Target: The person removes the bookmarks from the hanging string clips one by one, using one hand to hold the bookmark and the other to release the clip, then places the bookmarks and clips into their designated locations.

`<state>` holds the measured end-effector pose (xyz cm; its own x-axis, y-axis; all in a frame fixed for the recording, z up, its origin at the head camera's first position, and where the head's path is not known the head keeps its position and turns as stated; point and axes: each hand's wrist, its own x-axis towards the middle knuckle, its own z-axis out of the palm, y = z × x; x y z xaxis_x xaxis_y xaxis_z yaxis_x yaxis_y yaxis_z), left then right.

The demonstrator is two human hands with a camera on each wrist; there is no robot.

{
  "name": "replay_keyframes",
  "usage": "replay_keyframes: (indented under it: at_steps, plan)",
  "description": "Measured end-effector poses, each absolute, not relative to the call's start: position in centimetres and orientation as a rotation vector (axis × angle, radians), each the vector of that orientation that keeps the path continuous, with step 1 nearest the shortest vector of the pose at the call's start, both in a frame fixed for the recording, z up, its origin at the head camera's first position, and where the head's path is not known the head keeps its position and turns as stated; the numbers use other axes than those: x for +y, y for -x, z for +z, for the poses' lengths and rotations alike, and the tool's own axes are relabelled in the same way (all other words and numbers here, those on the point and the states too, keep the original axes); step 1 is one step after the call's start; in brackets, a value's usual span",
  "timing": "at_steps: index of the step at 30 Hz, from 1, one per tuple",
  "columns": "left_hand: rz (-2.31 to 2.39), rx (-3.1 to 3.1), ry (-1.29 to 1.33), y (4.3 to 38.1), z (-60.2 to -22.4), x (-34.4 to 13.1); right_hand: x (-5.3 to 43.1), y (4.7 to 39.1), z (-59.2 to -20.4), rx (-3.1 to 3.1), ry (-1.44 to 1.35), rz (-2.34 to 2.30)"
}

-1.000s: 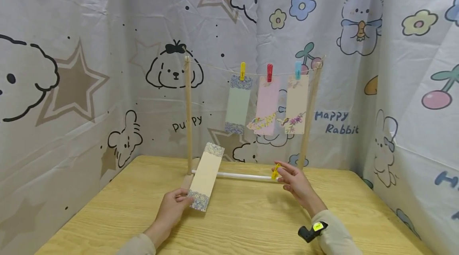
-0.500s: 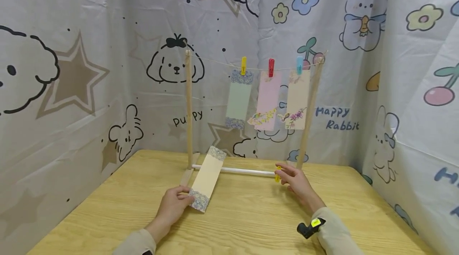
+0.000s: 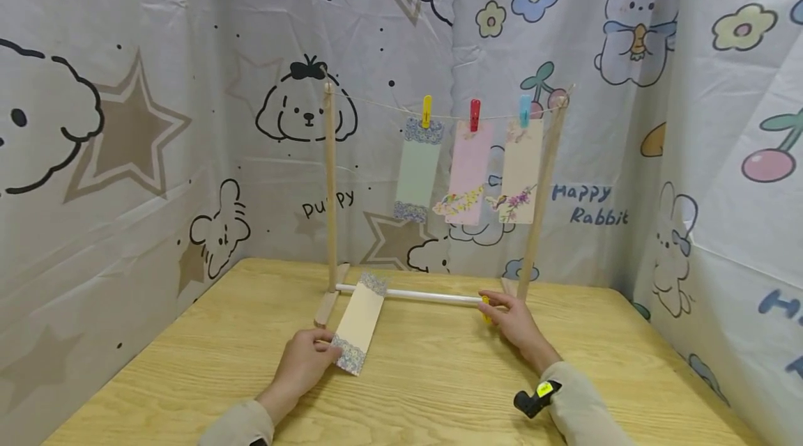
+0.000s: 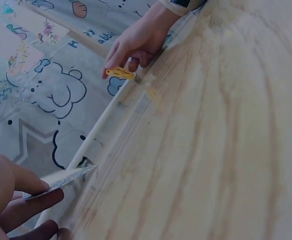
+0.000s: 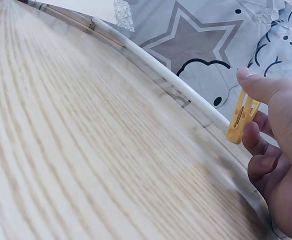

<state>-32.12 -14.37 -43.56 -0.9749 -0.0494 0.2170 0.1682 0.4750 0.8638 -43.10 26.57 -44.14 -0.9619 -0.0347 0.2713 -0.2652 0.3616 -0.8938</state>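
Observation:
My left hand (image 3: 303, 368) pinches the near end of a cream paper card (image 3: 360, 320) with blue floral bands at both ends. Its far end lies in front of the white rod (image 3: 433, 296), and the left wrist view shows the card (image 4: 61, 176) nearly edge-on between thumb and fingers. On the right, my other hand (image 3: 519, 329) holds a yellow clothespin (image 5: 242, 120) between thumb and fingers, close to the rod's right end. Most of that clothespin is hidden by fingers in the head view.
A wooden frame (image 3: 331, 195) carries a string between two posts. From it hang a green card (image 3: 418, 171), a pink card (image 3: 467, 167) and a cream card (image 3: 522, 160), held by yellow, red and blue clothespins. A printed curtain (image 3: 270, 28) surrounds the wooden table (image 3: 426, 383).
The cream card's far end has tipped lower in my left hand. The yellow clothespin has dropped slightly and turned behind my right fingers. The head view has tilted down a little.

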Motion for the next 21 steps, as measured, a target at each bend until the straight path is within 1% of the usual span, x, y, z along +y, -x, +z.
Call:
replay_keyframes:
  at_steps: [4, 11, 21]
  plan:
    - [-1.363, -2.558, 0.11, 31.9, -43.33, -14.37, 26.27, 43.16, -44.29, -2.427, -0.334, 1.57]
    - [-1.081, -2.647, 0.112, 31.71, -43.08, -14.36, 26.09, 43.16, -44.3, -2.469, -0.351, 1.507]
    - [-0.964, -2.72, 0.116, 31.46, -42.84, -14.7, 26.11, 43.37, -44.62, -2.463, -0.343, 1.483]
